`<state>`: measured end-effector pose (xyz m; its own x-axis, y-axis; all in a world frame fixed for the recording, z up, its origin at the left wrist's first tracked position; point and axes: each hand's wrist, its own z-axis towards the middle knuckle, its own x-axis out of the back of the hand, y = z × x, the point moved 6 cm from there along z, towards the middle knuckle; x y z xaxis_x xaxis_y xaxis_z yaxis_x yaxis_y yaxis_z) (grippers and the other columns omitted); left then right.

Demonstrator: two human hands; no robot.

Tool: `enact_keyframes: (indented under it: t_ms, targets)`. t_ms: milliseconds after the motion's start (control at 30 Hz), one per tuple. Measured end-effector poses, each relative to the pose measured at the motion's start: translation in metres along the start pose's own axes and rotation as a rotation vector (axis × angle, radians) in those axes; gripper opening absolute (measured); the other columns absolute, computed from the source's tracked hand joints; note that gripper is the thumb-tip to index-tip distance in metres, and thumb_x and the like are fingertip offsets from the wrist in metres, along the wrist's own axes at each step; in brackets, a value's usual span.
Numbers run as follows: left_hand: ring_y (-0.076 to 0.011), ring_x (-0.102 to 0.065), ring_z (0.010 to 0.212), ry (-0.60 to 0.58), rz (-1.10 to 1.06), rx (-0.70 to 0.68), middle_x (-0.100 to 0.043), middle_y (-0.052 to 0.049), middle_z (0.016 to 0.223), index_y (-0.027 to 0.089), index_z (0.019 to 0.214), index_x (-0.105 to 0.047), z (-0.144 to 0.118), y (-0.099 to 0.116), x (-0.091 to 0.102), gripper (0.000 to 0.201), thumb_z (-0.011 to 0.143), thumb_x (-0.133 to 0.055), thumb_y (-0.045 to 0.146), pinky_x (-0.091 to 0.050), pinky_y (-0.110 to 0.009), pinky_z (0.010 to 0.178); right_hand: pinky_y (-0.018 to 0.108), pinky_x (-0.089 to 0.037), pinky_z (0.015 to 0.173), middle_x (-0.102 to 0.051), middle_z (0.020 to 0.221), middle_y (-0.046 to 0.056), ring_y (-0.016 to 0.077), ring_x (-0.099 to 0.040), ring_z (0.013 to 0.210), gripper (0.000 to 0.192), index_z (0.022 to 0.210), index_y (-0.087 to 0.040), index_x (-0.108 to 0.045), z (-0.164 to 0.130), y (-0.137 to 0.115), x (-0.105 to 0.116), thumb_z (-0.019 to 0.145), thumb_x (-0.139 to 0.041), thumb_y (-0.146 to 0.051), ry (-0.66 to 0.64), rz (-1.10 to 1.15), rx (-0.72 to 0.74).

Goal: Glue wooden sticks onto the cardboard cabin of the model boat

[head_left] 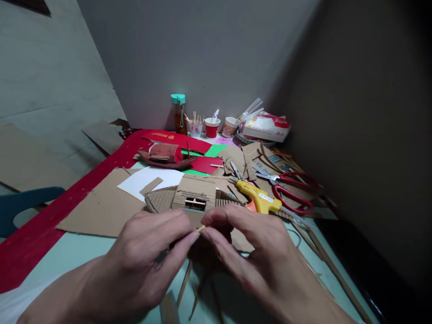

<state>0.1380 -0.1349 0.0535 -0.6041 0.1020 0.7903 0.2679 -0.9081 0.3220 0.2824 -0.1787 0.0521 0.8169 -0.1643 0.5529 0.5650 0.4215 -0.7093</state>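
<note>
Wooden stick (200, 229) pinched between left hand (141, 256) and right hand (256, 256).

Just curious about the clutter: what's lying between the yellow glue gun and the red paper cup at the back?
In the head view, loose cardboard scraps lie between glue gun and red cup.

Both forearms are extended forward from the lower edge of the view and angled inward. The left hand (145, 256) and the right hand (259, 256) are brought together at the fingertips, backs turned upward, thumbs and forefingers pinched closed.
</note>
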Motion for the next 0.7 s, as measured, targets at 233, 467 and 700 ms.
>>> enact_keyframes:
  t_ms: [233,467,700]
  targets:
    - [-0.0109,-0.051,0.053,0.044,-0.089,0.129,-0.054,0.003,0.062,0.022,0.075,-0.053,-0.006,-0.008,-0.011,0.023,0.095,-0.056,0.011,-0.039,-0.025,0.054,0.026,-0.038,0.052,-0.058,0.065,0.000,0.0115,-0.050,0.054,0.017,0.076,-0.017,-0.058,-0.005,-0.008,-0.007,0.091,-0.055,-0.009,0.192,-0.218,0.154]
    - [-0.0084,-0.040,0.045,0.031,-0.403,0.395,-0.048,0.007,0.054,0.021,0.069,-0.060,-0.002,-0.019,-0.019,0.026,0.095,-0.059,0.024,-0.029,-0.021,0.043,0.031,-0.032,0.053,-0.053,0.060,0.000,0.0145,-0.044,0.055,0.025,0.069,-0.019,-0.055,-0.006,-0.014,-0.012,0.091,-0.053,-0.007,0.178,-0.331,0.380]
    - [-0.0088,-0.035,0.047,0.162,-0.948,0.755,-0.054,0.005,0.054,0.021,0.074,-0.066,-0.008,-0.048,-0.019,0.029,0.092,-0.071,0.043,-0.023,-0.021,0.044,0.027,-0.044,0.062,-0.061,0.070,-0.001,0.0140,-0.055,0.066,0.020,0.079,-0.018,-0.062,-0.004,-0.023,-0.024,0.093,-0.053,-0.006,-0.174,0.009,0.402]
